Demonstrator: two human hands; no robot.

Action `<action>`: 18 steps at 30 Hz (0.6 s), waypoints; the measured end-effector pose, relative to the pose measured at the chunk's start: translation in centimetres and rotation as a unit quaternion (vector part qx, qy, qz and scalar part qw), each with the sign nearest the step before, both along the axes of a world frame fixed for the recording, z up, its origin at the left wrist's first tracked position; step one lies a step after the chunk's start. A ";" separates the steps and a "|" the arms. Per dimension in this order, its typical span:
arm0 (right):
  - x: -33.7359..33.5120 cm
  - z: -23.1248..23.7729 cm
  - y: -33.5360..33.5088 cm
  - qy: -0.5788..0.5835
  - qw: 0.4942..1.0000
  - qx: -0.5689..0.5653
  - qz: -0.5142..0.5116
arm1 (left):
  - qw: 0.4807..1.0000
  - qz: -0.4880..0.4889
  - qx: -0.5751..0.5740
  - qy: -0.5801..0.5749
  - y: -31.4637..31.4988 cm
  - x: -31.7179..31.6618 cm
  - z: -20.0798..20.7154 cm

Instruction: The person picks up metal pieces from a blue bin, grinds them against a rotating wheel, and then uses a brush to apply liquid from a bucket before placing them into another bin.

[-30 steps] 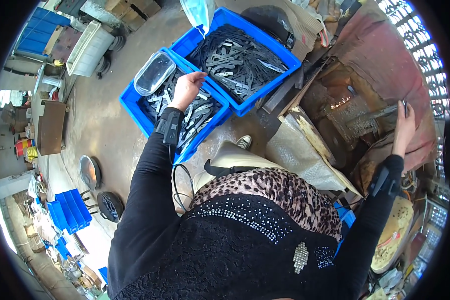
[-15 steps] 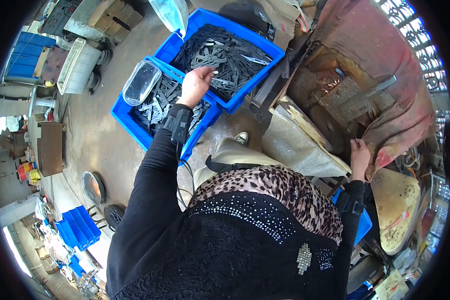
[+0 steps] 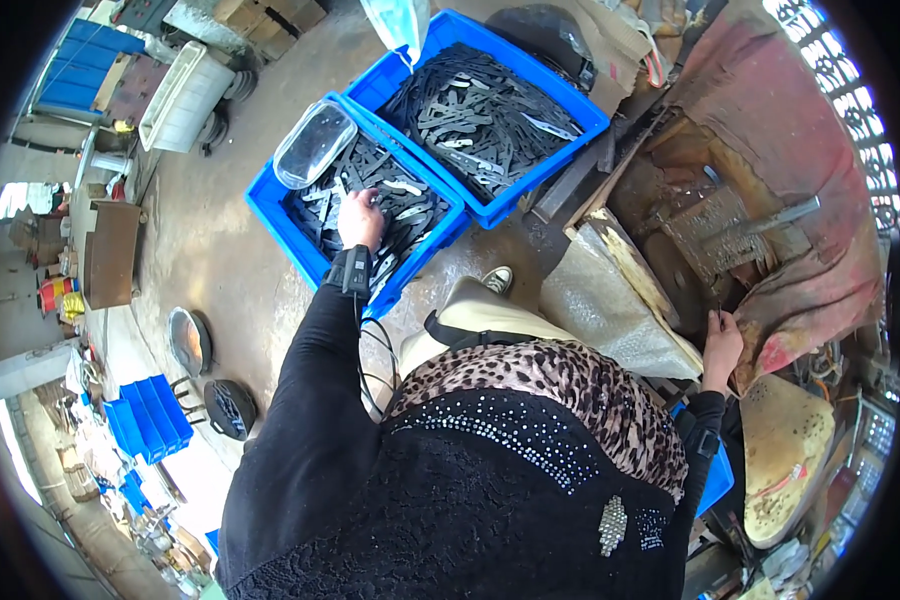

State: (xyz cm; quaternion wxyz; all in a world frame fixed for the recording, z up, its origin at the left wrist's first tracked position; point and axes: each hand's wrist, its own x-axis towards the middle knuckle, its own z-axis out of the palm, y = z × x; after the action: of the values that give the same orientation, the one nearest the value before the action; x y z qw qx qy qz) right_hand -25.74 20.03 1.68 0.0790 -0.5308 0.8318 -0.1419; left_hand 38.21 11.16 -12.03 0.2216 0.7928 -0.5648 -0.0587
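My left hand [image 3: 360, 220] is down in the nearer blue crate [image 3: 282, 245], its fingers curled among flat, dark metal strips [image 3: 420, 215]. Whatever lies between those fingers is too small to name. A second blue crate [image 3: 545, 182], filled with similar strips [image 3: 480, 120], adjoins it on the far side. Over the nearer crate's left corner sits a clear plastic tub [image 3: 315, 147]. On the right, my right hand [image 3: 722, 350] is closed in a pinch at the edge of a dirty, wet machine box [image 3: 685, 205]. A thin dark tip shows at its fingertips; its kind is unclear.
A reddish cloth [image 3: 800, 130] drapes over the machine box, and a metal bar [image 3: 770, 218] crosses inside it. Bubble wrap [image 3: 610, 295] covers its near side. A stained pale board [image 3: 788, 455] lies at right. Round pans [image 3: 188, 340] stand on the floor at left.
My left hand has moved from above the farther crate, where it held a small pale piece, down into the nearer crate. My right hand remains at the machine box. The whole view has shifted slightly.
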 end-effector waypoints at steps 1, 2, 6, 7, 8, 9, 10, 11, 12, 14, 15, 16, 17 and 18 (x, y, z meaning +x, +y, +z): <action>0.0 0.0 -0.1 0.000 1.000 0.003 0.000 | 1.000 -0.014 0.017 -0.001 0.8 -0.1 -0.1; 0.0 -0.1 -0.1 0.000 1.000 0.003 0.005 | 0.999 -0.027 0.034 -0.001 1.4 -0.3 -0.2; -0.2 -0.2 -0.1 0.002 1.000 0.000 0.010 | 0.996 -0.049 0.066 0.023 2.6 -0.2 -0.2; -0.2 -0.3 -0.1 0.000 1.000 0.005 0.011 | 0.995 -0.056 0.073 0.034 2.8 -0.2 -0.1; -0.1 -0.1 -0.1 -0.002 1.000 0.009 0.011 | 0.995 -0.053 0.073 0.035 2.8 -0.1 0.1; 0.0 0.0 -0.1 -0.004 1.000 0.014 0.011 | 0.995 -0.038 0.080 0.038 2.5 0.0 0.4; -0.1 0.0 0.0 -0.004 1.000 0.015 0.014 | 0.995 -0.024 0.087 0.041 2.1 0.1 0.7; -0.3 -0.2 0.1 -0.001 1.000 0.013 0.014 | 0.995 -0.010 0.094 0.044 1.8 0.2 0.9; -0.5 -0.3 0.1 0.001 1.000 0.011 0.014 | 0.994 -0.009 0.095 0.045 1.5 0.1 1.0; 0.0 -0.1 0.0 0.002 1.000 0.009 0.017 | 0.995 0.006 0.093 -0.033 1.0 -0.2 1.0; 0.1 0.1 0.0 0.001 1.000 0.015 0.016 | 0.993 0.013 0.092 -0.072 1.0 -0.5 0.9; 0.3 0.3 0.0 0.001 1.000 0.021 0.014 | 0.993 0.015 0.093 -0.072 1.4 -0.8 0.7; 0.5 0.4 -0.1 0.000 1.000 0.027 0.013 | 0.990 -0.003 0.097 -0.106 2.2 -1.2 0.3; 0.5 0.4 0.0 0.000 1.000 0.028 0.011 | 0.985 -0.026 0.099 -0.139 2.6 -1.7 0.1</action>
State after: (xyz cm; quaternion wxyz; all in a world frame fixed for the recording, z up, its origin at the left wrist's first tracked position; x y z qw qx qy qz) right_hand -25.22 20.04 2.04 0.0956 -0.5377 0.8294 -0.1179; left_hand 36.49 13.81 -11.91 0.0597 0.7964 -0.6018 -0.0090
